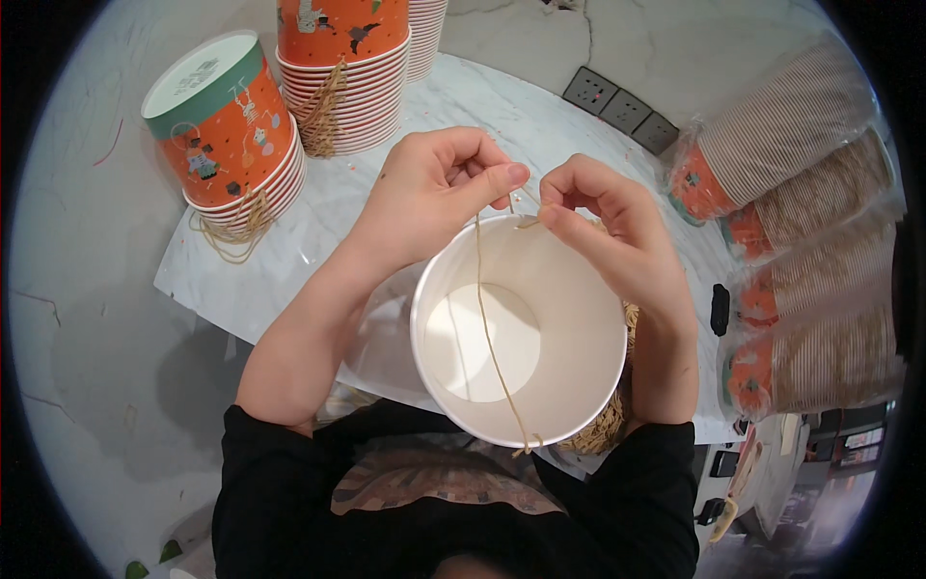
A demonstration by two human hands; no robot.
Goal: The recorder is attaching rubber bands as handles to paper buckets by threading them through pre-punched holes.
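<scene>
A large white-lined paper bucket (583, 328) stands upright before me, its mouth facing up. A tan paper cord (489, 338) crosses its opening, knotted at the near rim and running up to the far rim. Over that far rim, my left hand (439, 188) is closed, thumb against forefinger, on the cord. My right hand (612, 227) pinches a stretch of the same cord just to the right, and a short bit of cord shows between the two hands. Whether the cord passes through the far rim is hard to make out.
Stacked orange buckets (231, 125) with corded handles stand upside down at the far left, beside a taller stack (347, 96). Plastic-wrapped bucket stacks (810, 241) lie along the right. A bundle of tan cords (600, 429) sits right of the bucket. Wall sockets (622, 109) are at the back.
</scene>
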